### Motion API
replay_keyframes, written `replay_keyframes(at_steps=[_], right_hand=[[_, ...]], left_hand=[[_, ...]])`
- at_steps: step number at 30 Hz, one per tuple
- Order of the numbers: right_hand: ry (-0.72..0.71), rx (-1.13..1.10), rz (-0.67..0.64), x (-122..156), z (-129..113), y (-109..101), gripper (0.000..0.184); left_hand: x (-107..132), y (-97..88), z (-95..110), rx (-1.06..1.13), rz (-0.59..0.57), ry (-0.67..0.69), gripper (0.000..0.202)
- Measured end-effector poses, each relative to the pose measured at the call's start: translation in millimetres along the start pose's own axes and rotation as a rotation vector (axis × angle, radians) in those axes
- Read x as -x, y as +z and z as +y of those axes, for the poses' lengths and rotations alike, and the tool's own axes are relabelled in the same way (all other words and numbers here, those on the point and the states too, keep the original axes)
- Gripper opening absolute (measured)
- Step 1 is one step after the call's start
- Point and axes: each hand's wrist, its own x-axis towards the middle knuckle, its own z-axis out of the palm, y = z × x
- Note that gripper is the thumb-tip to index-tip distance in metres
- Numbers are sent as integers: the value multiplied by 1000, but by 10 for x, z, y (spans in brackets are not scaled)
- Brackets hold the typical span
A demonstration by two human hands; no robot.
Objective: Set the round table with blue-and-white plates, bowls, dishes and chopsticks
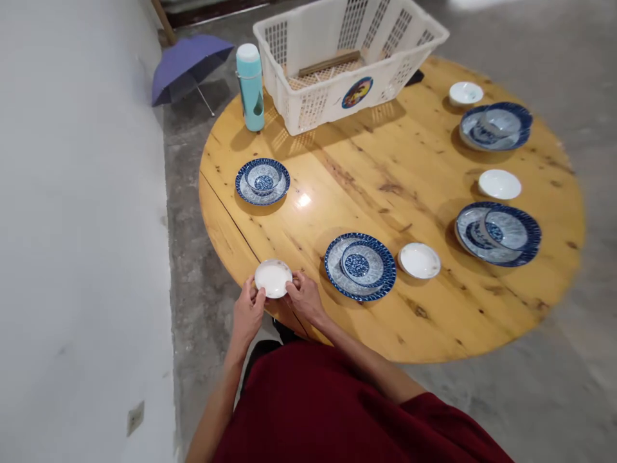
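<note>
Both my hands hold a small white saucer [272, 277] over the near left edge of a round wooden table [414, 167]. My left hand [249, 313] grips its left rim with fingers curled. Its right rim is pinched by my right hand [304, 297]. To the right of that hand sits a blue patterned plate with a bowl in it [360, 265], and beside that another white saucer [419, 260].
Three more blue plate-and-bowl sets [263, 181] [498, 233] [495, 125] and two white saucers [500, 184] [465, 93] sit around the table. A white plastic basket [347, 58] and a teal flask [250, 87] stand at the back. A purple umbrella [186, 64] lies on the floor; a white wall [77, 212] is left.
</note>
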Motion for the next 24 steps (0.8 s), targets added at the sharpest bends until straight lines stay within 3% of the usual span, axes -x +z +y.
replay_keyframes(at_steps=[8, 13, 24], right_hand=[[72, -98, 180, -404, -109, -177, 32], [115, -141, 304, -679, -101, -178, 37], [204, -196, 470, -1305, -123, -20, 33]], left_hand=[[-701, 227, 354, 114, -145, 6, 50], [-1135, 363, 521, 90, -207, 18, 26], [-2018, 494, 604, -14, -324, 19, 18]])
